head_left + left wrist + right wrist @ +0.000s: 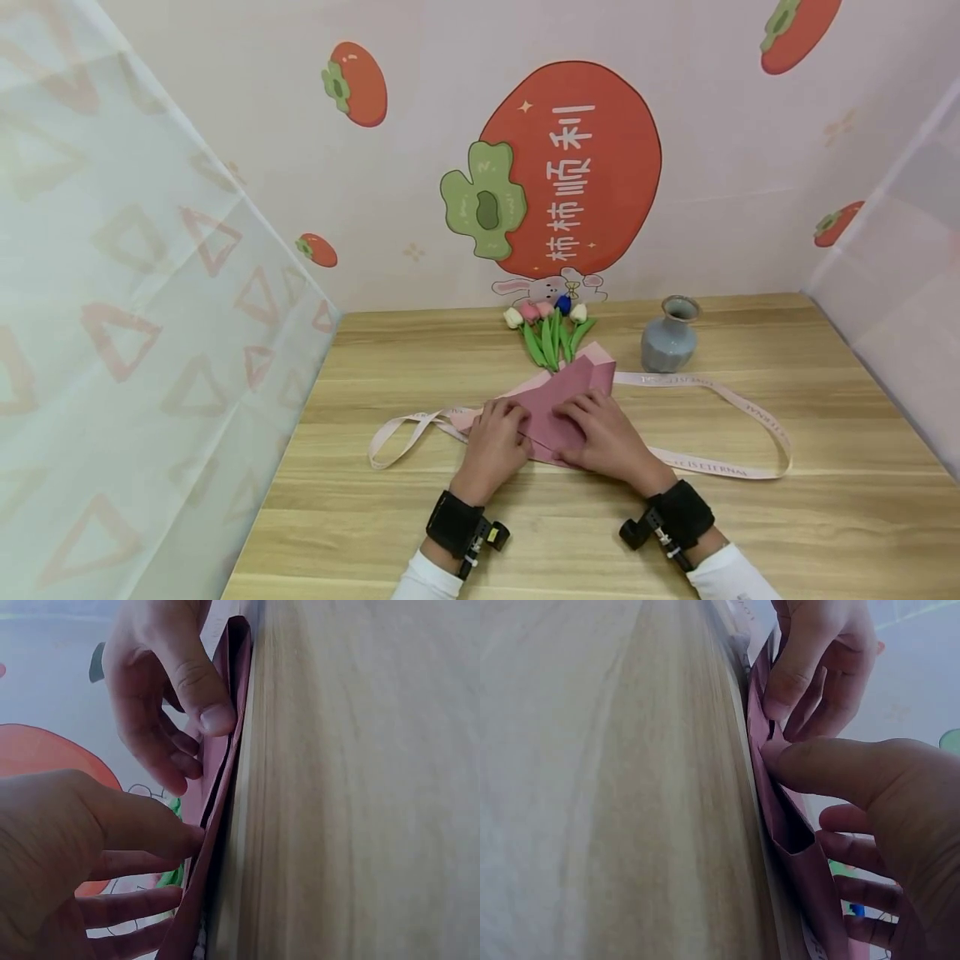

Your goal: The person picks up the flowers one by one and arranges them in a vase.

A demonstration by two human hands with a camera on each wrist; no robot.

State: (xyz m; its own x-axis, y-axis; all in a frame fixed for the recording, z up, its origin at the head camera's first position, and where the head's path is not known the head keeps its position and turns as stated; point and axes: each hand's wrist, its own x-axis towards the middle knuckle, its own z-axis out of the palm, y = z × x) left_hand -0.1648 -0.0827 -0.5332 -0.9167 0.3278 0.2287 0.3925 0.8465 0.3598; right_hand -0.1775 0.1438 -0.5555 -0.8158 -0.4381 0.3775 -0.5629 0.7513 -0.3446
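Observation:
In the head view, a small bouquet of tulips (552, 333) in pink, white and blue lies with its stems under mauve-pink wrapping paper (558, 408). My left hand (495, 446) pinches the paper's near left edge, its thumb (169, 825) at the fold. On the right side, my right hand (607, 437) holds the same near edge, its thumb (817, 769) at the open fold and its fingers over the top. Layers of folded paper (787, 832) gape slightly between the hands. A pale pink printed ribbon (757, 417) runs beneath the paper and loops out on both sides.
A grey-blue ceramic vase (667, 342) stands upright to the right behind the bouquet. The wooden table (360, 533) meets a wall (405, 208) printed with persimmons at the back. Patterned cloth panels (165, 250) rise at both sides.

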